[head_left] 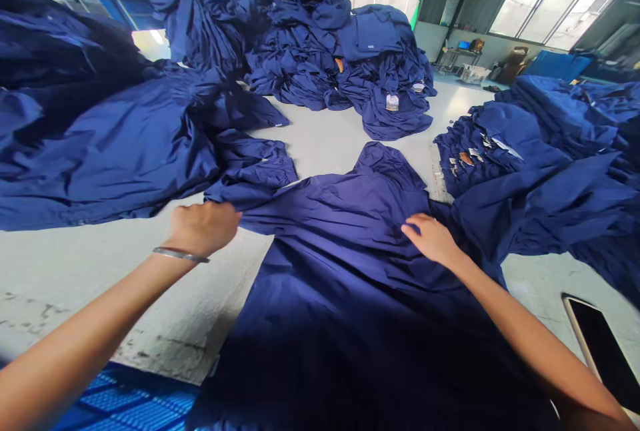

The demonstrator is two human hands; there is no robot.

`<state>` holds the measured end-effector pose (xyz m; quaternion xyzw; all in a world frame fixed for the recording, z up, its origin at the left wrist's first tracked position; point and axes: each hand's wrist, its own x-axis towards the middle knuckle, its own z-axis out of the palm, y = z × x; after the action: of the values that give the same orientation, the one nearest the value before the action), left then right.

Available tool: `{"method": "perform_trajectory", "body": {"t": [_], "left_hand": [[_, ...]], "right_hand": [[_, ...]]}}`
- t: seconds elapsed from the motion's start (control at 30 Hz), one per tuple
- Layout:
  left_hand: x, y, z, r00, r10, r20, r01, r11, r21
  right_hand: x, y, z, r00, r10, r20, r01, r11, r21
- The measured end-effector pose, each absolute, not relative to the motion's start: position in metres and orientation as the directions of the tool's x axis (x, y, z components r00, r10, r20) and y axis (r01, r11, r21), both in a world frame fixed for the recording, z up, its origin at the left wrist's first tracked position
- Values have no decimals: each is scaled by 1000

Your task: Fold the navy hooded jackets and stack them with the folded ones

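Observation:
A navy garment [350,264] of thin, creased cloth is spread in front of me, its lower part draping over the table's near edge. At its far end a hood-like or collar-like part [387,161] points away from me. My left hand [206,225], with a dark bracelet at the wrist, is closed in a fist on the sleeve at the left and pulls it taut. On the garment's right side, near the shoulder, my right hand [431,237] has its fingers curled onto the cloth; the exact grip is partly hidden.
Piles of navy garments lie at left [125,144], at the back [320,51] and at right [550,151], some with tags. The white table [190,271] shows between them. A phone [603,344] lies at right. A blue plastic crate [130,401] sits below the near edge.

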<state>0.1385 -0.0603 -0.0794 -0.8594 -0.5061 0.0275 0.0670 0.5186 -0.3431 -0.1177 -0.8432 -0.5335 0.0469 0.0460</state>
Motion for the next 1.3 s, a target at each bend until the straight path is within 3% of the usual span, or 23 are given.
{"method": "perform_trajectory", "body": {"t": [0.07,0.1,0.17,0.23,0.3,0.4,0.5,0.57,0.63,0.7,0.8,0.9,1.0,1.1,1.13,1.2,1.3], "left_hand": [[178,-79,-69,622,756,205,781,-617,-96],[204,-90,-70,737,633,239,657,-754,-30],[259,-106,-85,903,343,258,333,-939,84],[301,-105,-110,963,191,190,173,-979,107],[318,-86,-136,935,338,105,327,-939,109],[297,-44,-156,773,634,-17,632,-768,103],[259,-19,-155,701,701,-128,712,-700,64],[244,-20,-153,669,733,-122,740,-673,16],[243,-31,-154,717,697,-1,697,-717,-7],[248,-40,-159,808,582,94,585,-811,1],[251,-38,-163,823,567,-25,568,-821,58],[239,-32,-158,759,643,-108,651,-754,89],[221,-46,-156,821,568,50,559,-819,127],[208,-64,-159,901,427,76,416,-900,128],[206,-65,-160,901,431,39,424,-897,120],[203,-63,-160,867,495,-57,498,-862,97],[200,-70,-148,820,556,-137,569,-818,84]], "right_hand": [[531,-307,-107,440,894,86,891,-424,-160],[537,-288,-105,445,888,119,891,-425,-159],[548,-253,-109,453,884,117,888,-436,-149],[561,-227,-120,431,900,71,897,-418,-146],[580,-210,-132,421,907,7,897,-415,-150],[612,-194,-142,595,798,-95,785,-602,-148],[628,-181,-143,727,677,-113,652,-732,-195],[625,-174,-146,701,713,-12,694,-686,-217],[618,-169,-150,612,788,67,784,-594,-180],[614,-164,-153,549,836,17,827,-540,-154],[612,-156,-147,596,793,-131,774,-610,-170],[592,-161,-138,620,783,-57,768,-620,-163],[557,-200,-140,448,891,76,890,-437,-128],[547,-260,-150,274,961,37,959,-271,-79],[554,-278,-153,288,958,1,955,-287,-70],[577,-304,-154,486,871,-75,870,-490,-58],[598,-324,-148,604,795,-58,795,-606,-19]]}}
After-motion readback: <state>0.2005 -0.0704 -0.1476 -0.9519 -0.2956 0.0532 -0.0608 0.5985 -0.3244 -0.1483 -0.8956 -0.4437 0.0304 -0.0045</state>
